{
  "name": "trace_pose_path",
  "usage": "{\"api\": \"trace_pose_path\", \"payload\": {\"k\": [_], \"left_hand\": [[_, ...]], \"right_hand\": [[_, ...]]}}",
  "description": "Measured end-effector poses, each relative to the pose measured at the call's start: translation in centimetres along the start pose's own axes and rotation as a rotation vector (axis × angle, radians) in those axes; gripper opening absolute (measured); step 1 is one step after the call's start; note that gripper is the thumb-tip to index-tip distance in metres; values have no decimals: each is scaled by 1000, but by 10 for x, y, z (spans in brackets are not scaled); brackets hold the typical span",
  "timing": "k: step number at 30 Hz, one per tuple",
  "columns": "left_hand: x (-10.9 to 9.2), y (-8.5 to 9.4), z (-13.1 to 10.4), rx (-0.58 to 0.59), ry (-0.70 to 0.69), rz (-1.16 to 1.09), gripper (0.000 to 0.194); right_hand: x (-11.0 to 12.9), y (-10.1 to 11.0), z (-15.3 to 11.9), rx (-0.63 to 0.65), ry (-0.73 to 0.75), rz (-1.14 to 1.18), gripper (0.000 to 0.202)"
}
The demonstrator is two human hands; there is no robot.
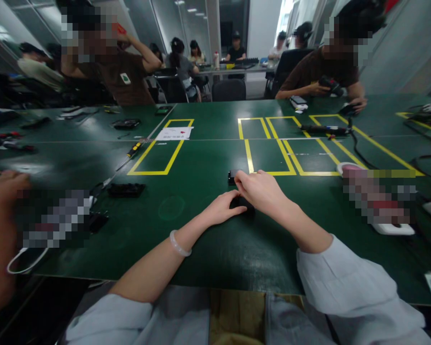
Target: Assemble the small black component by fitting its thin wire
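Near the middle of the table a black object [247, 206] lies low between my hands, mostly covered by them. My left hand [222, 207] is closed round its near left side, thumb below and fingers above. Curled over the far side is my right hand [264, 190], with its fingers bent down and pressed together. What the right fingertips pinch is hidden. A small black blocky part [232, 178] shows just left of the right fingers; I cannot tell whether it belongs to the same object.
The green table [201, 258] carries yellow tape outlines [168, 165]. On the left are a black part [126, 189], a yellow-black screwdriver [134, 149] and a co-worker's hand [7, 189]. A phone [377, 199] lies right. A black cylindrical tool [325, 130] with a cable lies farther back. Two people sit opposite.
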State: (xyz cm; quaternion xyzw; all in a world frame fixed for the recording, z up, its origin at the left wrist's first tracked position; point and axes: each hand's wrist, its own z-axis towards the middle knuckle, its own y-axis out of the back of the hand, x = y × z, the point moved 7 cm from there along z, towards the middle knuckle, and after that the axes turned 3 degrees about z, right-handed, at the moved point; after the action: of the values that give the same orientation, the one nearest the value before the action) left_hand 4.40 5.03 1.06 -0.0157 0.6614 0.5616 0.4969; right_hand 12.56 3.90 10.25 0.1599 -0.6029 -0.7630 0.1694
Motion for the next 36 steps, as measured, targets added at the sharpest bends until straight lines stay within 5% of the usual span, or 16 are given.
{"api": "trace_pose_path", "payload": {"k": [12,36], "left_hand": [[1,0,0,-13,-20,-38,38],[1,-1,0,-3,-13,-27,40]], "right_hand": [[5,6,-3,-31,86,70,15],[2,3,-2,8,16,49,20]]}}
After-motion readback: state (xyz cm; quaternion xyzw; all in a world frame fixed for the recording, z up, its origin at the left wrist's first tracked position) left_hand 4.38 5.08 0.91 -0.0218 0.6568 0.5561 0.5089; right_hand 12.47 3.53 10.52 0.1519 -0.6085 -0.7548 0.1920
